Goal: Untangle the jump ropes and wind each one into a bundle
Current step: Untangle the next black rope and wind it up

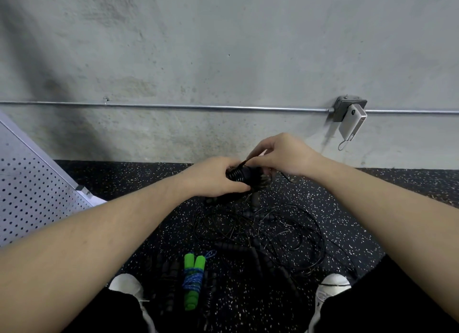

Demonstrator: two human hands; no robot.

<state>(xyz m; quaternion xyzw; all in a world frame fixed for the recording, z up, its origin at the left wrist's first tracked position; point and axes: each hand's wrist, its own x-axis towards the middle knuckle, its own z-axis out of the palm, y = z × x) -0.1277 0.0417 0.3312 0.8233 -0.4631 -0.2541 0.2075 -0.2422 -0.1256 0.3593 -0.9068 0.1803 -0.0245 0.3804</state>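
Green foam handles, blue cord wound round them: finished bundle (194, 280) lies on the floor (347, 191) nearest the person, betw. the shoes. Just beyond the bundle: loose black rope tangle (260, 228), not yet sorted. Farther still, held above the tangle: left hand (213, 176) grips a ribbed black handle pair (244, 175); right hand (280, 156) pinches black cord at its top. Step judged: winding 2nd rope. Next move req. steady tension, cord fed free of the tangle.

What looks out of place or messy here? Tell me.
The thin black ropes sprawl in tangled loops on the floor between the shoes, unlike the neatly wound green-handled rope. Nothing looks damaged.
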